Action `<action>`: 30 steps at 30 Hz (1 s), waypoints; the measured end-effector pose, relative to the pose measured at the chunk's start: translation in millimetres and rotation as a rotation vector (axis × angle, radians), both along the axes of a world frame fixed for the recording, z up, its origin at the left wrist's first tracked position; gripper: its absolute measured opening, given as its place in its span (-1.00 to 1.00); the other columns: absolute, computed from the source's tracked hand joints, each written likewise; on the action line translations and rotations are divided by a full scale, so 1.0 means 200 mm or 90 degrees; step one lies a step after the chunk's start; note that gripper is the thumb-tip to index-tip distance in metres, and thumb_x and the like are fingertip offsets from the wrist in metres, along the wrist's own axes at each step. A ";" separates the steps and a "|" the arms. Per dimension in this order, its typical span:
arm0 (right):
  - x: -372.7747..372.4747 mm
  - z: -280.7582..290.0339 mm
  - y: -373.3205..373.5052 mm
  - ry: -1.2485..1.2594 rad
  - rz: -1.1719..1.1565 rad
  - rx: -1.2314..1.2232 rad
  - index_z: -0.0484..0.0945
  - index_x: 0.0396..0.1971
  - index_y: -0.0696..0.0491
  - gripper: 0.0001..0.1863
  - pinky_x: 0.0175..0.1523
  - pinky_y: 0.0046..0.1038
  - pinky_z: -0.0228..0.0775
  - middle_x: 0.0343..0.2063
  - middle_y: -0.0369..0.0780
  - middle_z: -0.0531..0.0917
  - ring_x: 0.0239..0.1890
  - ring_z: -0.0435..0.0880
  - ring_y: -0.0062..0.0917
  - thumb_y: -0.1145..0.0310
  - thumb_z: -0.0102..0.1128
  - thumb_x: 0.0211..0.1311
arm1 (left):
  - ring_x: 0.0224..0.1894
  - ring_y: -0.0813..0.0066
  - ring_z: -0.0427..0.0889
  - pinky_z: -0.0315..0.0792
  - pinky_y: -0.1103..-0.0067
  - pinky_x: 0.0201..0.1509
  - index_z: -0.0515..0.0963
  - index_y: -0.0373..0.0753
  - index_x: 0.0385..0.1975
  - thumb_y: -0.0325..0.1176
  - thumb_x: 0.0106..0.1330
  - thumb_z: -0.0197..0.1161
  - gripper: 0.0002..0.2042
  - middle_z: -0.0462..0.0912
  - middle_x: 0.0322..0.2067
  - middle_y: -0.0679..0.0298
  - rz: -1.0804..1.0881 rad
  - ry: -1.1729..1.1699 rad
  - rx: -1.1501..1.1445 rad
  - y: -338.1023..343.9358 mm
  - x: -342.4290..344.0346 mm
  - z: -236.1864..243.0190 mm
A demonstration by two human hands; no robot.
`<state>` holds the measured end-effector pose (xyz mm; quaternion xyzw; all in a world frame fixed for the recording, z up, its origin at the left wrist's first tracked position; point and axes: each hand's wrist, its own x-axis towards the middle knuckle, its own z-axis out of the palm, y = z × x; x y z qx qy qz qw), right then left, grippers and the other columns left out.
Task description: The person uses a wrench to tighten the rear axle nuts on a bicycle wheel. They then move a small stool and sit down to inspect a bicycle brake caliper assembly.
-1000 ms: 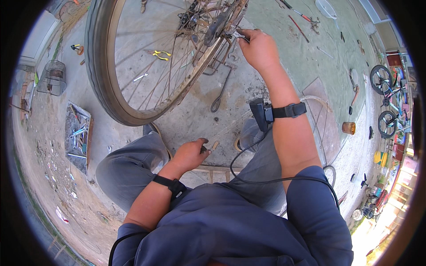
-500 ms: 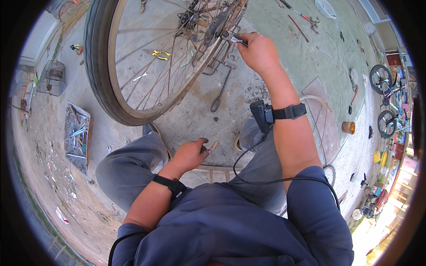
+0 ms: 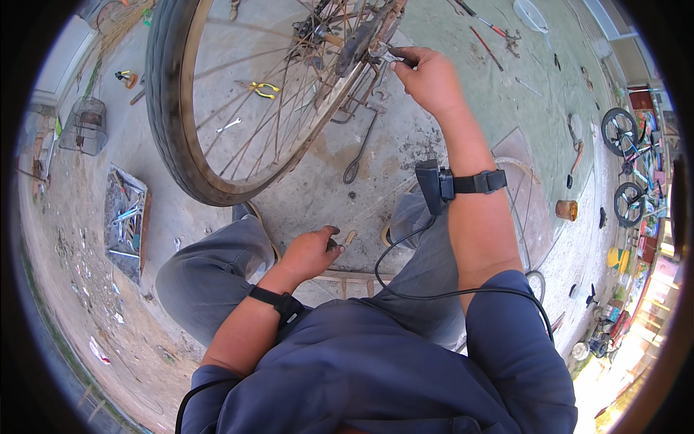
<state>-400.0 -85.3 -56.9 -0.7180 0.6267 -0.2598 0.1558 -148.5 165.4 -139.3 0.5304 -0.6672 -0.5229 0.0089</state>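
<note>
The right hand (image 3: 432, 76) is still pinching a small silvery metal tool (image 3: 385, 53) at the rusty spoked bicycle wheel (image 3: 238, 108), barely shifted, while the left hand (image 3: 309, 253) is resting curled

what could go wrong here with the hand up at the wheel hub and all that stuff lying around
1. The right hand holds a small metal tool against the rusty hub area of the bicycle wheel; a slip could drive the fingers into the spokes or sprocket.
2. The left hand rests low with a small part beside its fingertips; it could roll away across the concrete floor.
3. The loose wrench lies near the feet, perhaps a trip hazard.
</note>
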 end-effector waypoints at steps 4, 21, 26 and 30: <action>0.02 -0.01 -0.01 0.003 -0.035 -0.004 0.71 -0.04 0.01 -0.66 -0.32 -0.43 0.52 -0.45 -0.18 0.75 -0.56 0.68 -0.50 0.21 0.31 0.21 | -0.16 -0.01 0.69 0.53 0.29 -0.06 0.53 -0.32 0.04 -0.22 0.31 0.29 -0.61 0.73 -0.27 -0.01 0.000 0.000 0.003 0.00 0.00 0.00; 0.03 -0.02 -0.06 0.056 -0.084 -0.094 0.74 -0.10 -0.06 -0.69 -0.02 -0.19 0.55 -0.15 -0.09 0.72 -0.14 0.70 -0.12 0.19 0.26 0.20 | -0.16 -0.01 0.69 0.53 0.28 -0.07 0.52 -0.31 0.05 -0.20 0.31 0.29 -0.60 0.73 -0.26 0.00 -0.004 -0.006 0.012 0.01 0.01 -0.01; 0.02 -0.02 -0.01 0.085 0.001 -0.039 0.73 -0.10 -0.06 -0.70 -0.05 -0.19 0.55 -0.17 -0.09 0.72 -0.15 0.70 -0.13 0.19 0.26 0.21 | -0.16 -0.01 0.69 0.53 0.28 -0.07 0.52 -0.31 0.04 -0.20 0.31 0.29 -0.60 0.73 -0.26 0.01 0.001 0.001 0.010 0.00 0.01 -0.01; 0.03 -0.03 -0.05 0.035 -0.074 -0.073 0.73 -0.09 -0.06 -0.69 -0.05 -0.21 0.56 -0.18 -0.09 0.73 -0.17 0.71 -0.14 0.19 0.27 0.20 | -0.16 -0.01 0.69 0.53 0.28 -0.07 0.52 -0.31 0.04 -0.21 0.31 0.29 -0.61 0.73 -0.27 0.01 0.000 0.004 0.009 0.00 0.00 -0.01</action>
